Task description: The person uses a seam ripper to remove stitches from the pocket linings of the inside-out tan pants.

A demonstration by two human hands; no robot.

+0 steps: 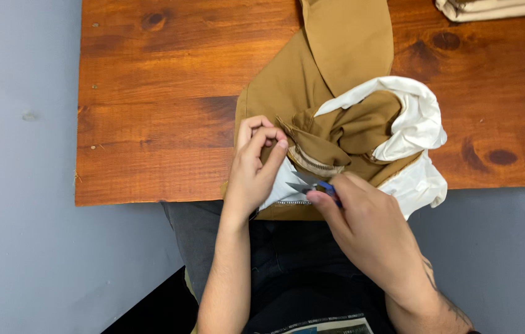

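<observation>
A tan pair of trousers (312,80) lies on the wooden table (151,124), turned partly inside out so its white pocket lining (417,124) and zip (312,162) show. My left hand (253,167) pinches a fold of the tan fabric near the zip. My right hand (367,229) holds small blue-handled thread snips (315,184), their metal blades pointing left at the white lining beside my left fingers.
A folded cream garment (497,7) sits at the table's far right corner. The table's near edge runs just in front of my hands, over my dark-clothed lap. Grey floor lies to the left and right.
</observation>
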